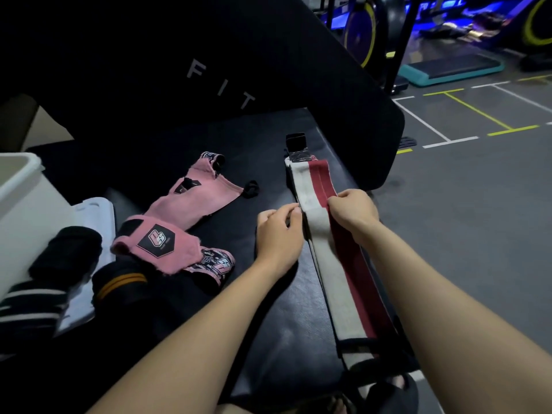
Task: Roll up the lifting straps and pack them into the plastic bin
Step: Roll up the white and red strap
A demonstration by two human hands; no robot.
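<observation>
A long white and dark red strap [334, 258] lies stretched out along the right edge of the black padded bench [277, 330]. My left hand [279, 231] pinches its left edge with curled fingers. My right hand [354, 209] pinches the red side across from it. Two pink wrist wraps [197, 201] [167, 243] lie unrolled at the bench's middle. The white plastic bin [21, 210] stands at the far left, its lid [92, 216] lying beside it.
Black straps with white and orange stripes [119, 286] are piled at the left by the lid. The bench's raised black backrest [209, 70] stands behind. Grey gym floor [463, 204] with painted lines drops off to the right; exercise bikes stand far back.
</observation>
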